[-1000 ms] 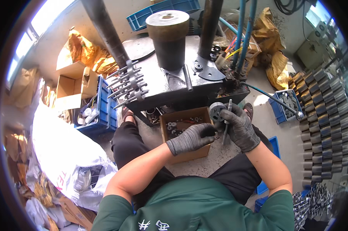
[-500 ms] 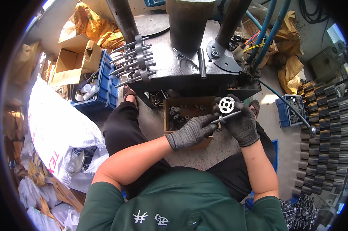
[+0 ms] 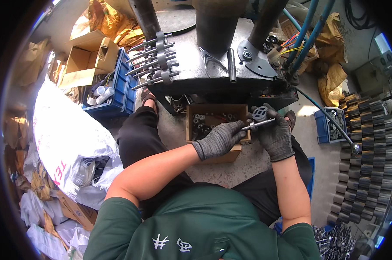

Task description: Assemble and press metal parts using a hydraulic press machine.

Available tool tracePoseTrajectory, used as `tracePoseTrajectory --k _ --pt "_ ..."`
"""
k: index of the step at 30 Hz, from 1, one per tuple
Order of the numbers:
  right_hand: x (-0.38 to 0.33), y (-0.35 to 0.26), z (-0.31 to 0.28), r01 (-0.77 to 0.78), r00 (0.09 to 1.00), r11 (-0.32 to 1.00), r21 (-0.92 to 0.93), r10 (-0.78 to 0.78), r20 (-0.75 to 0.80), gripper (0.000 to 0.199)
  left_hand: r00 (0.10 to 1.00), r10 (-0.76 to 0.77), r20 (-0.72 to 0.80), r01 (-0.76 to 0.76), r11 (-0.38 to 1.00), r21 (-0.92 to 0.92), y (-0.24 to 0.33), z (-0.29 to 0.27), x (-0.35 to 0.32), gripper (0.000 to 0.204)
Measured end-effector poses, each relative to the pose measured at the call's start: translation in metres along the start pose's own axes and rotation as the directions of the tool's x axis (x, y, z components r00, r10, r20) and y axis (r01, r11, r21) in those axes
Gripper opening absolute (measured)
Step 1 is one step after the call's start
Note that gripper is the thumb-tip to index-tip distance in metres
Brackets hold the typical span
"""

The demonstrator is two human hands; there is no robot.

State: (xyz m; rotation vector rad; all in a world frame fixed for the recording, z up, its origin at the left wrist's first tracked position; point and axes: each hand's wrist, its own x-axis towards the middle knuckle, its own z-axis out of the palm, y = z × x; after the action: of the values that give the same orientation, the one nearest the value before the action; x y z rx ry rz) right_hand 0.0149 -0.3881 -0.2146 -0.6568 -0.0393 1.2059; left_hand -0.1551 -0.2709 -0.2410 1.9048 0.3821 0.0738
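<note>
My left hand (image 3: 219,139), in a dark grey knit glove, is closed round the left end of a thin metal rod (image 3: 262,123). My gloved right hand (image 3: 275,141) is closed at the rod's other end and on a round metal disc (image 3: 259,113) with slots cut through it. The disc stands tilted just above the rod. Whether the two are joined cannot be made out. Below and beyond my left hand is an open brown box (image 3: 189,123) holding small ring-shaped metal parts (image 3: 200,117).
Ahead stands a metal press bench (image 3: 188,71) with a rack of shaft assemblies (image 3: 162,58), pliers (image 3: 213,59), a tube (image 3: 232,66) and a slotted plate (image 3: 261,65). Blue crates (image 3: 125,97) and a white sack (image 3: 66,130) lie left. Stacked metal cylinders (image 3: 369,160) line the right.
Both hands have moved slightly away from my body, with the rod and disc. The disc has tipped from facing me to a slanted, darker view. The view has shifted slightly.
</note>
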Motion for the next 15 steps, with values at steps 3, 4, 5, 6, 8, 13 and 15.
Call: tracePoseTrajectory --k 3,4,5,6,8,13,15 --pt "0.001 -0.011 0.003 -0.077 0.996 0.996 -0.054 0.079 0.029 0.044 0.996 0.074 -0.048 -0.075 0.997 -0.013 -0.005 0.005 -0.002 0.040" --pt "0.000 -0.013 0.006 -0.130 0.990 0.988 -0.080 0.134 0.047 0.050 0.996 0.074 -0.050 -0.075 0.997 -0.015 -0.009 0.006 -0.002 0.040" --pt "-0.004 -0.016 0.011 -0.124 0.992 0.982 -0.145 0.129 0.020 0.054 0.979 0.184 -0.091 -0.176 0.980 0.088 -0.010 0.006 -0.001 0.041" --pt "-0.005 -0.018 0.013 -0.127 0.991 0.981 -0.146 0.131 0.017 0.054 0.948 0.295 -0.120 -0.269 0.944 0.194 -0.012 0.006 0.000 0.041" --pt "-0.005 -0.022 0.012 -0.113 0.993 0.903 -0.415 0.122 -0.006 0.052 0.965 0.252 -0.071 -0.225 0.937 0.268 -0.002 0.000 0.000 0.042" --pt "0.002 -0.008 0.002 -0.073 0.997 0.811 -0.581 0.074 -0.023 0.051 0.984 0.177 0.017 -0.165 0.873 0.459 -0.004 0.001 -0.002 0.044" --pt "0.003 0.001 0.001 -0.053 0.999 0.784 -0.619 0.037 -0.038 0.050 0.995 0.098 0.022 -0.099 0.934 0.344 0.005 -0.002 -0.004 0.047"
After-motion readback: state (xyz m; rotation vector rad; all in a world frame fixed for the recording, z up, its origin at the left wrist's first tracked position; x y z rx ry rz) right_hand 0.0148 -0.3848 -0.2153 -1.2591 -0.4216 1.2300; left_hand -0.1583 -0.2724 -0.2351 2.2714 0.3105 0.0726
